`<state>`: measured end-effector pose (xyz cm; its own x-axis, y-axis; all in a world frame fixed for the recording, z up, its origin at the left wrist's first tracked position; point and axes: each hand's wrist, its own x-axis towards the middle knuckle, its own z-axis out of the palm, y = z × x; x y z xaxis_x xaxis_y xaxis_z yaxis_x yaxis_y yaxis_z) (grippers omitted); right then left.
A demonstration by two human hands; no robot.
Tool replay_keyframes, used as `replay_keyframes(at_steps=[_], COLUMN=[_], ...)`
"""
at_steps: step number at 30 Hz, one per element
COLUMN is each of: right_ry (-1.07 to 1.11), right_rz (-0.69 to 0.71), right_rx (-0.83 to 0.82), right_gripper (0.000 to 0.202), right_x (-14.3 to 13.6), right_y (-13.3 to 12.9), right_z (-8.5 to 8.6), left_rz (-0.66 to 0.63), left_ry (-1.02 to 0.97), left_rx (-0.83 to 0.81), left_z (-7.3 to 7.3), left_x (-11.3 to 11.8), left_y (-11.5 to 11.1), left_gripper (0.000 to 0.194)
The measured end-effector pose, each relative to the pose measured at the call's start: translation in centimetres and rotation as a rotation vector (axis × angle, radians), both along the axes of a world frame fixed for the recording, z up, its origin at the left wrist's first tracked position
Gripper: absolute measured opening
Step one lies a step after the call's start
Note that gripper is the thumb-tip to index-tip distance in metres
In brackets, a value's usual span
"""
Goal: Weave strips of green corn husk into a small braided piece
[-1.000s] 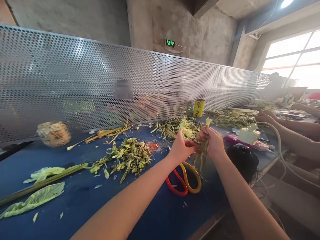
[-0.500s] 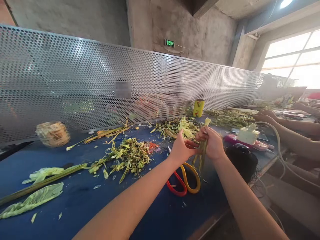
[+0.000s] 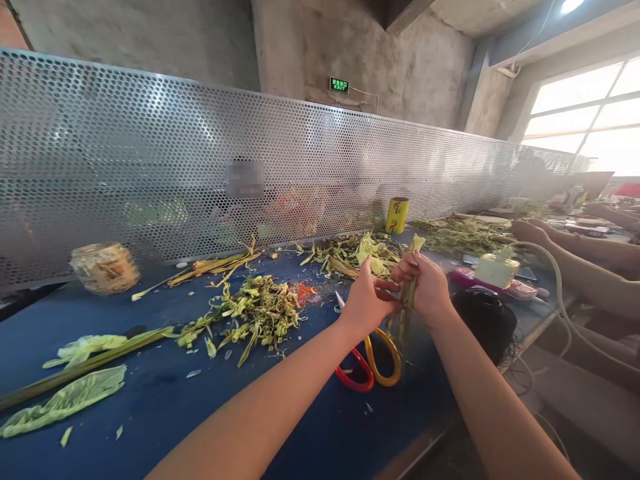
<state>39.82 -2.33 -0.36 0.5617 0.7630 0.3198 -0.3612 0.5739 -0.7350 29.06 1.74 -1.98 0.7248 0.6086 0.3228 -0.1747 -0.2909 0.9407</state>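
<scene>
My right hand [image 3: 431, 288] is closed around a bundle of dried, pale green plant strips [image 3: 409, 293]. A folded light tip sticks up above its fingers, and the lower ends hang over the table. My left hand [image 3: 367, 300] has its thumb raised and its fingers curled against the same strips from the left; its fingertips are partly hidden. Below the hands lie scissors with one red and one yellow handle [image 3: 384, 360], partly covered by my left forearm. A heap of curled plant pieces [image 3: 263, 310] sits to the left, and another pile of leafy scraps [image 3: 345, 255] lies behind.
A perforated metal screen [image 3: 200, 160] runs along the back of the blue table [image 3: 200, 407]. A yellow tube [image 3: 397, 215], a jar [image 3: 105, 268], long stalks [image 3: 205, 267] and a black object [image 3: 485, 320] stand or lie around. At right are a cable [image 3: 557, 287] and another person's arm [image 3: 575, 263].
Both hands stay nearly in place on the strips. My left thumb and the tip of the bundle have shifted slightly. The scissors and heaps have not moved.
</scene>
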Motion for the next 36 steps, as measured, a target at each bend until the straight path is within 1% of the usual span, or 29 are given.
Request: replay_keyframes(at_steps=[7,10,13,19,26,31,36], right_ry=[0.085,0.106,0.133,0.138,0.158,0.150,0.171], right_rz=[0.040,0.042,0.035,-0.003,-0.067,-0.127,-0.167], right_rx=[-0.024,-0.020,-0.005,0.051,0.088,0.095,0.085], right_gripper=[0.030,0.029,0.029,0.030,0.030,0.032,0.029], right_x=[-0.2,-0.1,0.0,0.5,0.7,0.8,1.0], right_y=[-0.3,-0.4,-0.4,-0.4,-0.3,-0.3,-0.3], right_z=[0.2,0.2,0.2,0.0,-0.3,-0.3,-0.5], left_rz=[0.035,0.046,0.079,0.167,0.200,0.196,0.220], left_ry=[0.034,0.043,0.006,-0.064,-0.068,-0.095,-0.104], left_rx=[0.193,0.237,0.218,0.119,0.046,-0.035,0.001], left_z=[0.2,0.3,0.4,0.7,1.4,1.6,1.7], left_x=[-0.2,-0.4,-0.5,-0.2,0.0,0.3,0.3], left_y=[-0.5,-0.8,-0.9,-0.7,-0.9,-0.8,-0.8], left_gripper=[0.093,0.094,0.097,0.104,0.110,0.113,0.112])
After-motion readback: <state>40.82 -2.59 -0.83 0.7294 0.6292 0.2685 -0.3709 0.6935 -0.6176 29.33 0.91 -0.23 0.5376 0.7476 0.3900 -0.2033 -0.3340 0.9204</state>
